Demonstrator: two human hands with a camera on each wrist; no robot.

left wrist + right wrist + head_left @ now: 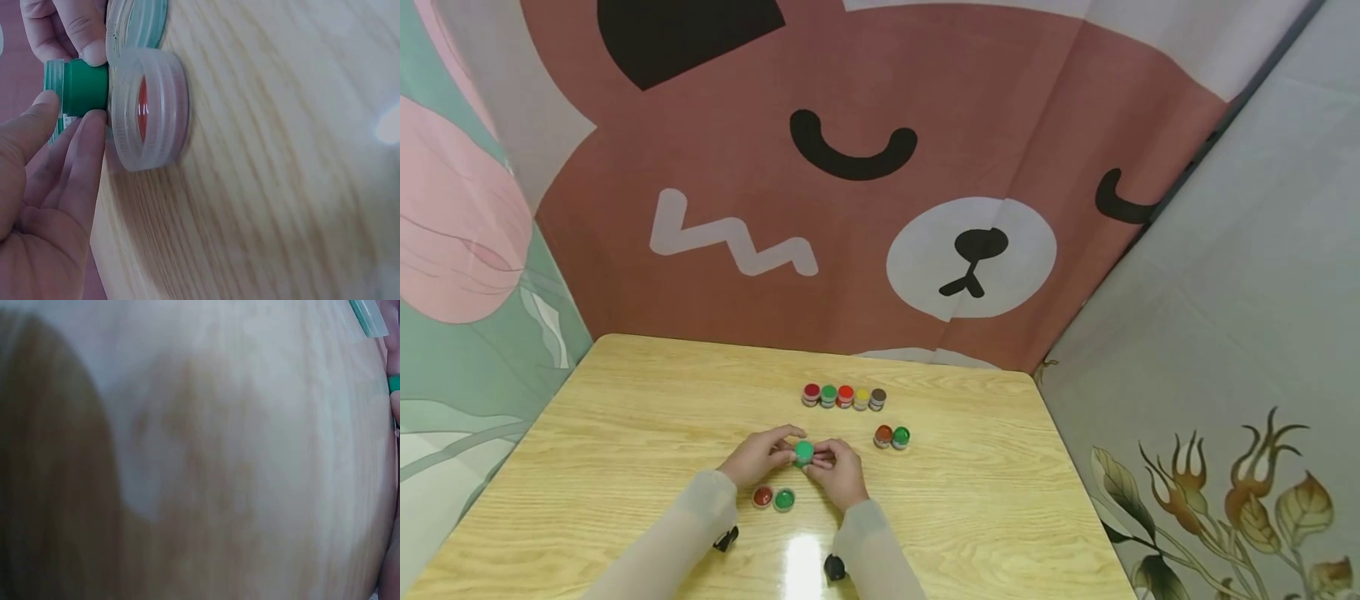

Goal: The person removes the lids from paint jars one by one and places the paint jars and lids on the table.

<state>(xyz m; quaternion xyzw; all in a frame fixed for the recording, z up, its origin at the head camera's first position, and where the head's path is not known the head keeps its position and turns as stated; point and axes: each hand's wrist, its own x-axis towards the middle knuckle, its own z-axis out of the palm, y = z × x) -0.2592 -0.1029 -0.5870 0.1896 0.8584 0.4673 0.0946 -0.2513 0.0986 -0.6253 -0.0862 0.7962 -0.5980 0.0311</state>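
Both hands meet at a small green paint pot (804, 452), held upright just beyond two others on the table. My left hand (760, 457) pinches it between thumb and fingers; in the left wrist view the thumb (45, 109) lies on its clear ribbed rim. From the other side my right hand (841, 473) pinches the same pot, low on its green body. Nearer me stand a round pot with red inside (763, 497) and one with green inside (785, 500), both clear-rimmed. The right wrist view catches only finger edges and a green sliver (394, 383).
A row of several small pots (846, 397) in dark red, green, red, yellow and grey-brown stands farther back. An orange-brown pot (883, 436) and a green pot (901, 437) sit side by side, right of the hands. Patterned cloth (925, 167) hangs behind the wooden table (985, 500).
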